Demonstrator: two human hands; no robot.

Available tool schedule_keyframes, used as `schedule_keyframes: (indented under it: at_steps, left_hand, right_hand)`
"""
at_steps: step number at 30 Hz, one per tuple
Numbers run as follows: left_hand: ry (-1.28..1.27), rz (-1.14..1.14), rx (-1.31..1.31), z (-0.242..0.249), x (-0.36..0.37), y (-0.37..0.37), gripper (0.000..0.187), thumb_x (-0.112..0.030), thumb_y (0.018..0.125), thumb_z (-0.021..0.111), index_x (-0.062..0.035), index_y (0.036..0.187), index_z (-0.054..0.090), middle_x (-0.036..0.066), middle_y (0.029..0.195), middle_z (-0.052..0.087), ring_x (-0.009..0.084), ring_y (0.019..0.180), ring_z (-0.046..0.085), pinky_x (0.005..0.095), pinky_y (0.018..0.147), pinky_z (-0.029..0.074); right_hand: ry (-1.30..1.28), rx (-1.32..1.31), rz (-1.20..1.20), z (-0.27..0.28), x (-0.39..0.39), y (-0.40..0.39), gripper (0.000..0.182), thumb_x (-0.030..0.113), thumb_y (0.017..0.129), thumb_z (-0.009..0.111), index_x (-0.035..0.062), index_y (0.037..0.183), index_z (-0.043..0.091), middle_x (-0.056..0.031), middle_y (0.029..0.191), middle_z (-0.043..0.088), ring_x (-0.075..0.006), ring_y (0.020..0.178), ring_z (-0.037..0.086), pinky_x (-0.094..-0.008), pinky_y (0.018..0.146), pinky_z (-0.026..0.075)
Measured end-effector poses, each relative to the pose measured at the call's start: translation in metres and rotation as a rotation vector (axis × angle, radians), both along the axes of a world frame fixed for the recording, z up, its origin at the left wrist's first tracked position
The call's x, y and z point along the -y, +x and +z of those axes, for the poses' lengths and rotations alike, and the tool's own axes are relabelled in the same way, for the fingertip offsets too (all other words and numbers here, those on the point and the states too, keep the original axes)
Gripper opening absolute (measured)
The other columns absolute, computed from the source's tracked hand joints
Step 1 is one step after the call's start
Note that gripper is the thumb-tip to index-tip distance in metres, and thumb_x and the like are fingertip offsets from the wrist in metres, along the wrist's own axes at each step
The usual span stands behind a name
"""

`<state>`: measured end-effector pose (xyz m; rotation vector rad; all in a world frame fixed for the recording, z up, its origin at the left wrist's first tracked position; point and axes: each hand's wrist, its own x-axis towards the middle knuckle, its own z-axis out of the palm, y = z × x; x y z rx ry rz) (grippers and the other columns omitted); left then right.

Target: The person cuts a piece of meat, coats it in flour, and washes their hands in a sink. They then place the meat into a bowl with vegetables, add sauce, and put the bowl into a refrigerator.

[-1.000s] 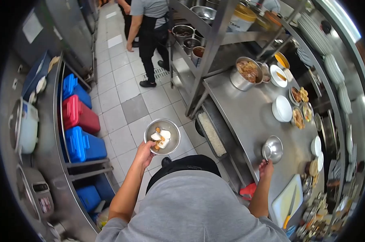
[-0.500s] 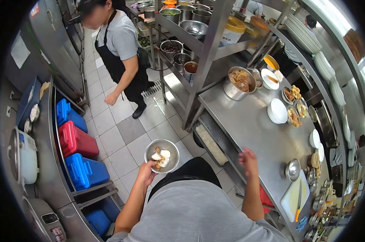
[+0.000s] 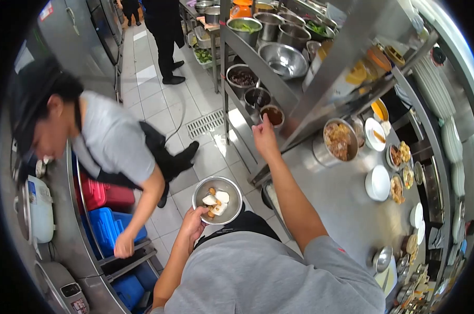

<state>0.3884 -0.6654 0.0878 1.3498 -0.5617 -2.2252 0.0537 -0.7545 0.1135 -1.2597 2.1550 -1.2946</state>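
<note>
My left hand (image 3: 191, 224) grips the rim of a round metal bowl (image 3: 235, 212), with the thumb over its near left edge. White chunks (image 3: 219, 208) and small brown round pieces (image 3: 212, 191) lie in the bowl. Stretched forward, my right hand (image 3: 266, 137) is at the near edge of a metal pot of reddish-brown sauce (image 3: 274, 118) on the lower shelf. Its fingers are drawn together at the pot's rim; whether something thin is between them cannot be made out. Beside that pot stand a pot of dark liquid (image 3: 257, 98) and a pot of dark pieces (image 3: 242, 77).
A co-worker (image 3: 108, 131) leans in close on my left, an arm over the blue bins (image 3: 103, 227). Another person (image 3: 161, 36) stands farther up the aisle. The steel shelf post (image 3: 321, 78) rises by my right arm. A meat pot (image 3: 340, 140) and white bowls (image 3: 378, 183) stand on the counter.
My right hand has moved from beside the counter forward to the sauce pot. The co-worker has come nearer on the left and bent down. My left hand keeps the bowl.
</note>
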Motion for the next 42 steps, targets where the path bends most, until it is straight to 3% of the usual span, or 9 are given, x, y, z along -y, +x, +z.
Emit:
schedule_keyframes:
  at_steps: [4,5,8,13,19,27,32,34,42]
  left_hand:
    - [-0.084,0.047,-0.023,0.017,0.061,-0.04,0.035,-0.005,0.082,0.055,0.0061,0.115,0.051,0.014,0.102,0.062,0.0217,0.083,0.065,0.0337,0.071,0.056]
    - [-0.112,0.046,-0.04,0.015,0.078,-0.047,0.034,-0.006,0.082,0.054,0.0066,0.113,0.053,0.014,0.099,0.063,0.0211,0.083,0.065,0.0329,0.071,0.056]
    - [-0.119,0.049,-0.066,0.018,0.128,-0.069,0.032,-0.007,0.083,0.054,0.0071,0.111,0.053,0.015,0.097,0.063,0.0211,0.077,0.065,0.0312,0.065,0.056]
    - [-0.151,0.01,-0.089,0.015,0.211,-0.104,0.03,-0.008,0.084,0.053,0.0093,0.108,0.052,0.016,0.094,0.064,0.0225,0.076,0.066,0.0334,0.066,0.057]
    - [-0.153,-0.178,-0.129,0.014,0.292,-0.127,0.031,-0.008,0.085,0.053,0.0114,0.109,0.051,0.018,0.096,0.064,0.0244,0.079,0.067,0.0373,0.073,0.058]
    - [-0.01,-0.614,-0.123,-0.031,0.425,-0.123,0.037,-0.006,0.083,0.053,0.0063,0.117,0.05,0.016,0.106,0.061,0.0264,0.093,0.063,0.041,0.081,0.053]
    - [0.011,-0.841,-0.069,-0.033,0.486,-0.131,0.041,-0.008,0.082,0.054,0.0062,0.12,0.048,0.018,0.109,0.06,0.0271,0.095,0.061,0.0417,0.082,0.052]
    - [-0.002,-0.903,-0.068,-0.02,0.501,-0.136,0.043,-0.008,0.081,0.055,0.0072,0.121,0.048,0.018,0.109,0.06,0.0277,0.095,0.062,0.0422,0.083,0.052]
    - [-0.015,-0.962,-0.112,-0.016,0.547,-0.123,0.043,-0.007,0.081,0.055,0.009,0.12,0.049,0.018,0.109,0.06,0.0284,0.094,0.063,0.042,0.085,0.052]
  right_hand:
    - [0.184,-0.332,-0.151,-0.024,0.055,-0.035,0.054,0.021,0.09,0.059,-0.0004,0.137,0.041,-0.02,0.112,0.059,-0.0359,0.107,0.057,-0.0425,0.092,0.045]
    - [0.223,-0.255,-0.155,-0.017,0.06,-0.037,0.043,0.024,0.091,0.059,0.0032,0.128,0.05,-0.0195,0.115,0.058,-0.0372,0.111,0.055,-0.0444,0.09,0.046]
    - [0.296,-0.199,-0.152,0.005,0.058,-0.036,0.033,0.025,0.092,0.056,0.0065,0.12,0.055,-0.0163,0.113,0.059,-0.0366,0.109,0.056,-0.0442,0.089,0.046]
    - [0.069,-0.196,-0.299,0.006,0.059,-0.032,0.028,0.029,0.096,0.052,0.0044,0.106,0.063,-0.0137,0.109,0.061,-0.0356,0.099,0.059,-0.0432,0.086,0.046]
    - [-0.007,0.072,-0.49,0.013,0.064,-0.04,0.027,0.022,0.097,0.05,0.0027,0.108,0.066,-0.0158,0.105,0.067,-0.0313,0.099,0.062,-0.0369,0.087,0.046]
    - [-0.003,-0.319,-0.795,0.043,0.079,-0.027,0.021,0.015,0.092,0.055,-0.0032,0.092,0.065,-0.0166,0.086,0.067,-0.0296,0.081,0.063,-0.0377,0.075,0.046]
    - [0.19,-0.277,-0.932,0.055,0.097,-0.008,0.022,0.018,0.093,0.055,-0.0009,0.092,0.066,-0.0166,0.08,0.067,-0.0307,0.075,0.064,-0.0383,0.07,0.048]
    - [0.227,-0.22,-0.911,0.049,0.109,-0.002,0.022,0.021,0.092,0.054,0.002,0.098,0.064,-0.0209,0.093,0.066,-0.0416,0.09,0.061,-0.0461,0.078,0.048]
    - [0.075,-0.035,-1.024,0.041,0.124,0.009,0.026,0.025,0.095,0.053,0.0023,0.103,0.062,-0.0164,0.084,0.069,-0.0326,0.081,0.068,-0.04,0.075,0.051]
